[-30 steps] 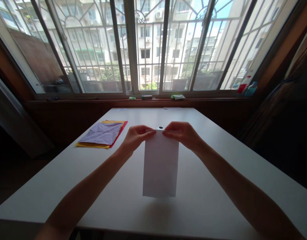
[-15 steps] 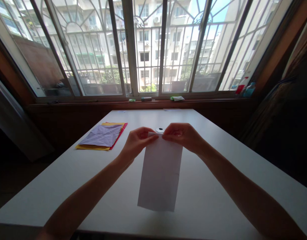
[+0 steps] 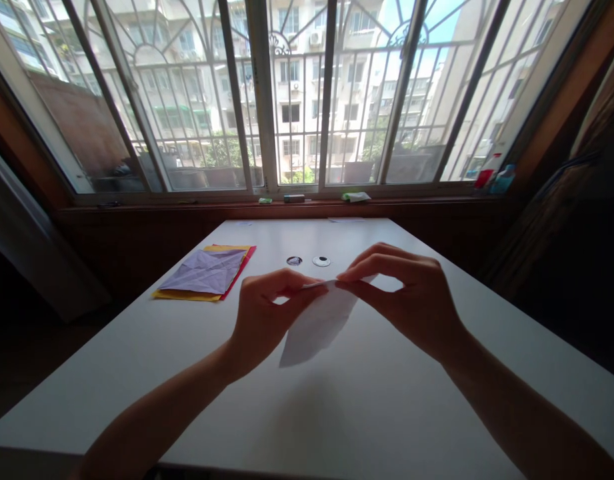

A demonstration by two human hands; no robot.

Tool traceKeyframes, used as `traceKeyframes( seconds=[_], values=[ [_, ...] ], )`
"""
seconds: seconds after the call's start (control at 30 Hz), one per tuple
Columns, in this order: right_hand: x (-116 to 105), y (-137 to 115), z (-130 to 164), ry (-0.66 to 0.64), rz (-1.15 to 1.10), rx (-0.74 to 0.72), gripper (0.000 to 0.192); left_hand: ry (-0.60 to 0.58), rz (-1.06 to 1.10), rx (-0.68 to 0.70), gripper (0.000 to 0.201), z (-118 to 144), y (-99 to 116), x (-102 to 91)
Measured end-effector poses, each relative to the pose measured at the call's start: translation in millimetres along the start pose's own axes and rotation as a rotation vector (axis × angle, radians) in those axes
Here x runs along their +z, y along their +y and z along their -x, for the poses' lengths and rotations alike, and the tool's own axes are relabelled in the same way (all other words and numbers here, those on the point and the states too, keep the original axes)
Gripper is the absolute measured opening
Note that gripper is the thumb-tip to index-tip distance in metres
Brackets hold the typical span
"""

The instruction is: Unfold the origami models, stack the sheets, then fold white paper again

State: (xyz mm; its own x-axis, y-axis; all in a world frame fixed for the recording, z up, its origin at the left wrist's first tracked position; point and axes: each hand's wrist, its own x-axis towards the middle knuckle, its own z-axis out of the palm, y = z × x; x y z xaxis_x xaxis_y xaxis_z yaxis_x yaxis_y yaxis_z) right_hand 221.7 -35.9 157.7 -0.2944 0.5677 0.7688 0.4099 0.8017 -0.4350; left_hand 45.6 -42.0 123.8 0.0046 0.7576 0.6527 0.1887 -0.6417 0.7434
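Note:
A sheet of white paper (image 3: 314, 327) hangs above the middle of the table, its upper edge pinched in both hands. My left hand (image 3: 274, 303) is closed on that edge from the left, thumb and fingers pressed together. From the right, my right hand (image 3: 401, 273) pinches the same edge close to the left fingertips. The paper's lower part tilts away and casts a soft shadow. Just beyond the hands, two small round discs lie flat: a dark patterned disc (image 3: 294, 261) and a white disc with a black spot (image 3: 321, 261).
On the left of the white table (image 3: 227, 420) lies a stack of creased purple paper (image 3: 201, 272) over yellow and red sheets. A thin paper (image 3: 347, 220) rests at the far edge. Small items, including a green-and-white packet (image 3: 355, 197), and bottles (image 3: 501, 179) stand along the windowsill.
The paper has swung from hanging nearly upright to a tilt, showing shorter. My right hand has moved right and turned; my left hand has dropped slightly, uncovering the dark disc.

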Motion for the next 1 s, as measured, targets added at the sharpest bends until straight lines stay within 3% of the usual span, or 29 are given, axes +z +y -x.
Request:
traceKeyframes(
  seconds=[0.23, 0.47, 0.6, 0.73, 0.87, 1.0],
  values=[
    [-8.7, -4.7, 4.8, -0.151, -0.108, 0.098, 0.004, -0.056, -0.044, 0.177, 0.009, 6.8, 5.1, -8.0],
    [-11.2, -6.2, 3.6, -0.331, -0.261, 0.235, 0.011, -0.088, 0.088, 0.048, 0.011, 13.5, 0.7, -8.3],
    [-10.3, -2.2, 4.0, -0.348, -0.254, 0.210, 0.012, -0.131, 0.070, 0.052, 0.011, 13.1, 1.4, -4.0],
    [-8.0, -1.7, 7.0, -0.238, -0.110, 0.056, 0.007, -0.148, -0.101, 0.290, 0.011, 10.3, 1.3, -1.6],
    [-7.2, -5.1, 10.7, -0.028, 0.039, -0.244, 0.005, -0.083, -0.267, 0.650, 0.021, 9.6, -1.0, -8.8],
    [-9.7, -1.8, 20.7, 0.034, 0.207, -0.433, 0.008, 0.001, -0.444, 0.870, 0.027, 13.5, 2.5, -19.7]
  ],
)
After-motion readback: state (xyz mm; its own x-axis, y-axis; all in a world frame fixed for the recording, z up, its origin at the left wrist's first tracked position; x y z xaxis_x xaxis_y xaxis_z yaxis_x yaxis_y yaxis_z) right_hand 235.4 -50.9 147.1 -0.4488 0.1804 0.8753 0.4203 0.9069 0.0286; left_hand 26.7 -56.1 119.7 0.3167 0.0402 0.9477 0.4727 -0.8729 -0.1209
